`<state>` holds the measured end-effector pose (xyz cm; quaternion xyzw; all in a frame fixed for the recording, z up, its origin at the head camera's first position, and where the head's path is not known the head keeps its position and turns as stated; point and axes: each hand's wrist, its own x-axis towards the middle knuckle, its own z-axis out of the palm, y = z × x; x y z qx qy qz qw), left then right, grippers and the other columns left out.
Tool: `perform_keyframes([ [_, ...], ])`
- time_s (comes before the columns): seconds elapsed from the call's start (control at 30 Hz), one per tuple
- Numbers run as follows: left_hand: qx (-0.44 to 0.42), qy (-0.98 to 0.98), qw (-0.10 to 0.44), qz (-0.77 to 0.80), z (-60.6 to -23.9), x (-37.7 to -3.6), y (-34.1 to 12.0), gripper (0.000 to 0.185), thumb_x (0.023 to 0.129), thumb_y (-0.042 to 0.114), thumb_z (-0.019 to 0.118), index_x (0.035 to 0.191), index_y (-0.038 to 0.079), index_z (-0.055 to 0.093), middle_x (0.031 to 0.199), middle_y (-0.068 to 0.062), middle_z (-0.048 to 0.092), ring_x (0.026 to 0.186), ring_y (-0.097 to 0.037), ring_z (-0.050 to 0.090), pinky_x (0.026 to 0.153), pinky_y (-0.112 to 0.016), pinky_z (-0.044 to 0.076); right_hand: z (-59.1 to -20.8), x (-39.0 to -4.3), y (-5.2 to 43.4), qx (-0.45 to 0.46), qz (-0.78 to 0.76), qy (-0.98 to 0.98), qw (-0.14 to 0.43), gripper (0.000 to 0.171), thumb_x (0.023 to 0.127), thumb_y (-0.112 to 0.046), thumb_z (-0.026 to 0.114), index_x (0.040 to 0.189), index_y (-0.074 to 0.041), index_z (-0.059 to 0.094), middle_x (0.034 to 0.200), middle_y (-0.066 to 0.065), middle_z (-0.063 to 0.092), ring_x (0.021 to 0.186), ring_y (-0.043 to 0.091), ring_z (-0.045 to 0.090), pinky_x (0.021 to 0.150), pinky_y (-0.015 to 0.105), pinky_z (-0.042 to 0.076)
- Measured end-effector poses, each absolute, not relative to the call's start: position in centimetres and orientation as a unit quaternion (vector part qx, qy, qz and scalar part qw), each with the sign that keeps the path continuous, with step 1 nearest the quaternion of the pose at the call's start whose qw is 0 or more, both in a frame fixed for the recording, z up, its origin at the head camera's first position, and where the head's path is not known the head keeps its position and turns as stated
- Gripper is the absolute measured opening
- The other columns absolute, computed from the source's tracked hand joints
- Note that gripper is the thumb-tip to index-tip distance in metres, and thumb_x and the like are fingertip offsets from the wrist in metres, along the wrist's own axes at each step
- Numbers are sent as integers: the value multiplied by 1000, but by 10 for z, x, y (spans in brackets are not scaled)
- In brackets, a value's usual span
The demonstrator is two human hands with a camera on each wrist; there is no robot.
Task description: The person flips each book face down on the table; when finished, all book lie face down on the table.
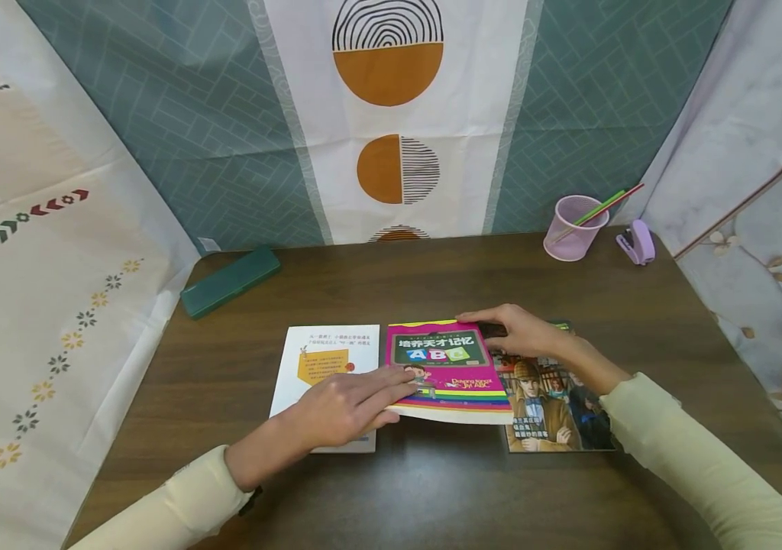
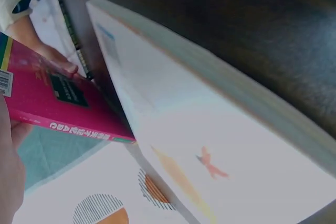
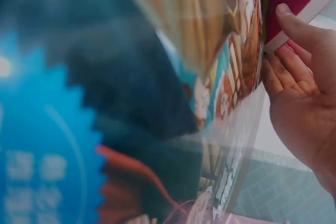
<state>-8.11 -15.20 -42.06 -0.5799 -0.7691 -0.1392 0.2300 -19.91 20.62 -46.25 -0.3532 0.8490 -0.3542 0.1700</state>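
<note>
The pink book (image 1: 446, 374) is just right of the white book (image 1: 325, 367), which serves here as the landmark; a narrow strip of counter (image 1: 432, 496) shows between the two, and the wrist views suggest that the pink book is lifted a little, since its underside and barcode show. The left hand (image 1: 353, 401), reaching across the near part of the white book, holds the pink book by its lower left corner, fingers laid nearly straight over the cover, the thumb apparently under it. The right hand (image 1: 525, 332), farther to the right of the white book, pinches the upper right corner, its thumb and fingers parted only by the book's thickness. Gripping opposite corners probably keeps the floppy paperback level and stops it sagging or twisting. Its front cover faces up, the spine is on the side toward the white book, and the title's top points the same way as the white book's upper edge. Its long axis seems to run along the spine, roughly parallel to the white book's right edge, though foreshortening makes the cover look wider than tall. Farther right of the white book, partly overlapped in the head view by the pink book, lies an illustrated book (image 1: 549, 416). Beyond the white book are a green case (image 1: 231, 283) to the left, and a mesh cup (image 1: 570, 233) and purple stapler (image 1: 638, 243) well to the right, apart from the handling.
</note>
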Motion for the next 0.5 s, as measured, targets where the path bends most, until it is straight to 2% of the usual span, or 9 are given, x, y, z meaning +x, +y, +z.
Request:
perform_keyframes([
  [0.13, -571, -766, 247, -159, -411, -82, -152, 49, 115, 41, 46, 135, 2, 67, 132, -7, 74, 120, -17, 72, 73, -25, 63, -463, -200, 208, -357, -361, 845, 168, 49, 101, -5, 72, 149, -3, 61, 143, 20, 66, 125, 38, 66, 104, 57, 54],
  [0.23, -567, -764, 250, -180, -402, -82, -152, 48, 114, 41, 47, 133, 2, 67, 128, -6, 76, 111, -15, 75, 67, -23, 62, -461, -200, 209, -360, -369, 840, 167, 45, 102, -2, 71, 146, -4, 64, 143, 19, 66, 129, 40, 63, 105, 59, 53],
  [0.37, -567, -752, 278, -191, -389, -83, -153, 44, 114, 37, 50, 132, 1, 67, 124, -5, 77, 93, -11, 78, 69, -26, 63, -456, -196, 209, -354, -382, 838, 163, 40, 101, -2, 70, 141, -5, 68, 137, 15, 70, 125, 36, 65, 103, 56, 53],
  [0.5, -559, -735, 327, -201, -376, -85, -154, 36, 114, 28, 54, 127, 0, 70, 114, -3, 80, 74, -8, 75, 65, -26, 62, -452, -191, 211, -327, -391, 843, 172, 38, 99, -9, 72, 137, -8, 72, 132, 9, 73, 124, 31, 67, 103, 52, 53],
])
